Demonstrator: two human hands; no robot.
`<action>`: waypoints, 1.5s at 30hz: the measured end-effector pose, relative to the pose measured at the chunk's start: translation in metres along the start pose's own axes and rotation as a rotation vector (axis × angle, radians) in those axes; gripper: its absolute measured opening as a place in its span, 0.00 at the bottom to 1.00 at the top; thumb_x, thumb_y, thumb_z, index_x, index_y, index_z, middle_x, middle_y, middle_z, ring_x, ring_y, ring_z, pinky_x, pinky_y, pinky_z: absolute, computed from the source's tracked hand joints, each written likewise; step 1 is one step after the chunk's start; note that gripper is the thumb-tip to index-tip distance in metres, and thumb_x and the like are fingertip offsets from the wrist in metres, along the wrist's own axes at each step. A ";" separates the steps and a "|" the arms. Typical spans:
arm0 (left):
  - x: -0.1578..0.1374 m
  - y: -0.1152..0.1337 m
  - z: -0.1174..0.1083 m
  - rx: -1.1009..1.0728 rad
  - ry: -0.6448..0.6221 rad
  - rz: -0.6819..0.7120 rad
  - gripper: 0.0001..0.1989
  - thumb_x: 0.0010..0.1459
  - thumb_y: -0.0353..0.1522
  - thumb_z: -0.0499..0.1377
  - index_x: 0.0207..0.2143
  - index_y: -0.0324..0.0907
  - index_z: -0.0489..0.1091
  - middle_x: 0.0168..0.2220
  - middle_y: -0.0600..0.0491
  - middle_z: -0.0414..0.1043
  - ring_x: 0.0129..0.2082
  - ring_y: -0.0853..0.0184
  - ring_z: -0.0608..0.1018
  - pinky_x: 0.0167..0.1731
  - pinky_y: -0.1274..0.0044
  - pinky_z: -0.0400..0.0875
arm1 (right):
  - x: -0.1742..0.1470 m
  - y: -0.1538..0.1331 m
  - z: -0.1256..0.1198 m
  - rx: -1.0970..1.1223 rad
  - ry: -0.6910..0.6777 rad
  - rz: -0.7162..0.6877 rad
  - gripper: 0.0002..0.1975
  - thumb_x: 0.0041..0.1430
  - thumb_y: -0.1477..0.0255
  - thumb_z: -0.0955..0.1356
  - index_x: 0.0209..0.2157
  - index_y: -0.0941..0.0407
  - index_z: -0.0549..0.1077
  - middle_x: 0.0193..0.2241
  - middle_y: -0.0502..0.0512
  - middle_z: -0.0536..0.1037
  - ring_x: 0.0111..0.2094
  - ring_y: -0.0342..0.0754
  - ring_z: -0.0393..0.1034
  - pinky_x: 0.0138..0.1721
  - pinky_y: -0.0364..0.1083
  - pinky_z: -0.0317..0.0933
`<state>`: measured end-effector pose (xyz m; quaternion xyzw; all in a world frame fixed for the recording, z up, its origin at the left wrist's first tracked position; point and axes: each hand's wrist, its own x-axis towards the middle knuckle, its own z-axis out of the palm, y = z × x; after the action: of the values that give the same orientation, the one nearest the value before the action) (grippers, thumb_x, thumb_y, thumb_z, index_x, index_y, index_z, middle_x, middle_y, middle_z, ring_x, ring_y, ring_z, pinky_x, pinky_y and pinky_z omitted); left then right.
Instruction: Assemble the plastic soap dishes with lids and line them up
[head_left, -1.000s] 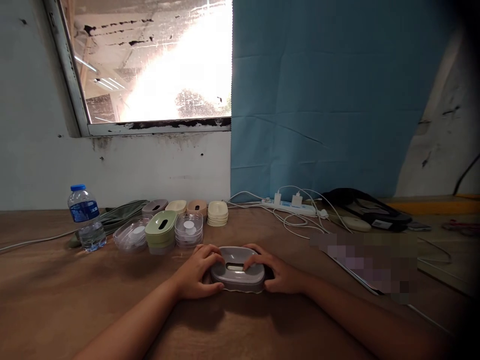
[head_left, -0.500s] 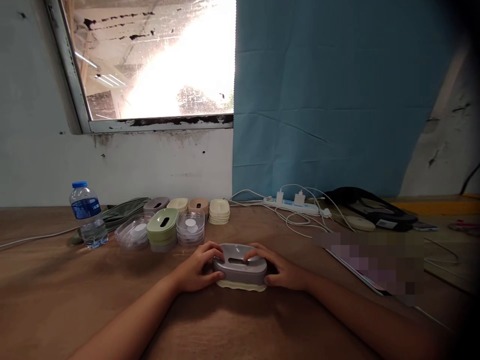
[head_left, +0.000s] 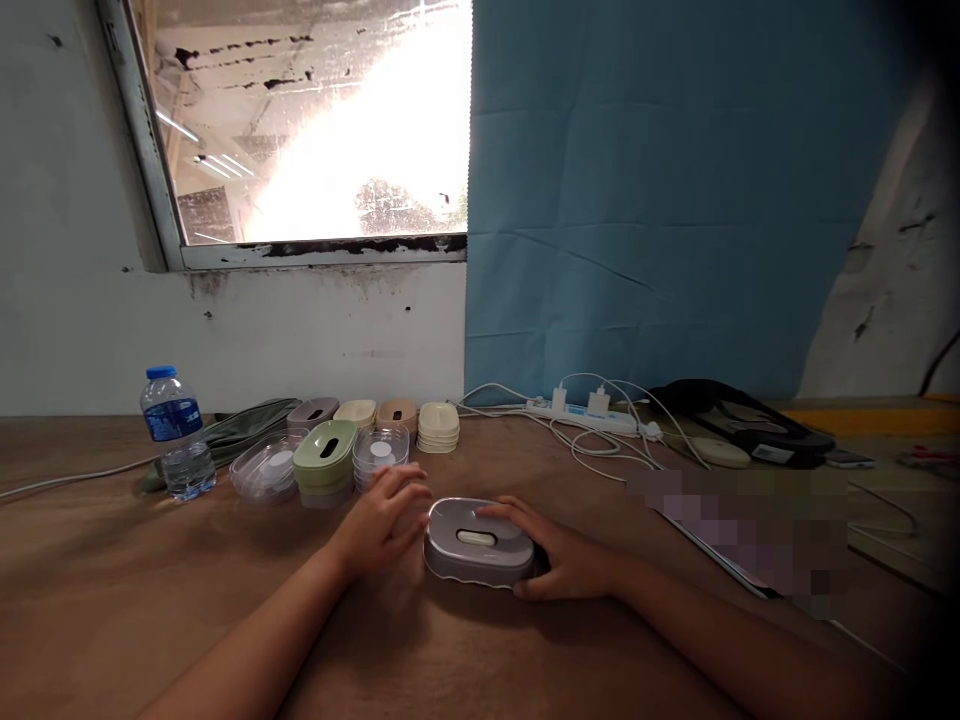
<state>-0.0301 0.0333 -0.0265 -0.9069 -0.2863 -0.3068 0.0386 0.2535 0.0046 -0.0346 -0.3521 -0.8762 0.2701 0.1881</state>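
Observation:
A grey oval plastic box cover [head_left: 450,517] with a slot in its top sits on the table in front of me, with only a thin wavy pale edge below its rim. Cream colour shows through the slot. My right hand [head_left: 562,555] grips the cover's right end, fingers over the top and thumb low at the front corner. Off the left end, my left hand [head_left: 384,525] is apart from the cover, fingers loosely spread and holding nothing.
A green slotted box [head_left: 325,455], clear plastic trays [head_left: 266,467] and stacked cream pieces [head_left: 438,428] stand at the back left. Farther left is a water bottle [head_left: 176,435]. A power strip [head_left: 585,415] with cables and a black bag [head_left: 739,420] lie at the back right.
The grey cover has sunk over the cream base, which now shows mostly through the slot. My left hand has let go and moved left; my right hand stays on the cover.

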 end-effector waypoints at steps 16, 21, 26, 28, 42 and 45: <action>-0.009 -0.040 -0.009 0.406 0.177 -0.198 0.12 0.61 0.29 0.46 0.39 0.44 0.68 0.38 0.50 0.72 0.44 0.61 0.70 0.49 0.65 0.51 | -0.002 -0.003 -0.004 -0.032 0.006 -0.012 0.42 0.42 0.66 0.71 0.58 0.53 0.51 0.56 0.59 0.54 0.56 0.57 0.52 0.54 0.53 0.50; -0.005 -0.026 -0.013 0.207 0.368 -0.233 0.08 0.60 0.33 0.48 0.37 0.45 0.67 0.36 0.53 0.72 0.40 0.64 0.72 0.49 0.67 0.53 | -0.005 0.001 -0.007 -0.059 0.003 0.010 0.44 0.42 0.65 0.72 0.59 0.53 0.49 0.56 0.60 0.56 0.55 0.58 0.53 0.54 0.54 0.51; 0.005 0.005 -0.014 -0.361 0.531 -0.364 0.08 0.60 0.37 0.50 0.35 0.44 0.65 0.34 0.53 0.71 0.38 0.65 0.72 0.43 0.72 0.62 | -0.006 0.011 -0.005 -0.178 0.204 -0.058 0.50 0.46 0.60 0.70 0.62 0.54 0.35 0.61 0.62 0.41 0.61 0.60 0.39 0.57 0.58 0.43; 0.008 0.016 -0.011 -0.687 0.470 -0.428 0.09 0.59 0.38 0.50 0.36 0.43 0.64 0.33 0.53 0.72 0.38 0.66 0.73 0.41 0.74 0.64 | -0.005 0.009 -0.005 -0.279 0.373 -0.062 0.46 0.51 0.64 0.68 0.61 0.51 0.33 0.62 0.61 0.37 0.62 0.58 0.36 0.58 0.59 0.42; 0.011 0.040 0.010 -1.759 0.173 -0.566 0.09 0.52 0.34 0.61 0.33 0.39 0.67 0.27 0.55 0.71 0.32 0.71 0.76 0.33 0.80 0.66 | -0.014 -0.032 -0.013 -0.663 0.546 -0.272 0.31 0.51 0.68 0.68 0.56 0.46 0.54 0.60 0.55 0.49 0.57 0.57 0.51 0.53 0.55 0.56; 0.011 0.040 0.011 -1.694 0.175 -0.600 0.10 0.52 0.35 0.61 0.35 0.39 0.69 0.30 0.53 0.73 0.35 0.69 0.76 0.38 0.78 0.65 | -0.016 -0.033 -0.016 -0.611 0.534 -0.238 0.31 0.49 0.69 0.69 0.55 0.48 0.57 0.58 0.56 0.53 0.56 0.57 0.53 0.53 0.55 0.57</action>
<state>0.0047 0.0084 -0.0246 -0.4922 -0.1849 -0.4798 -0.7024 0.2553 -0.0217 -0.0044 -0.3456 -0.8711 -0.1266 0.3252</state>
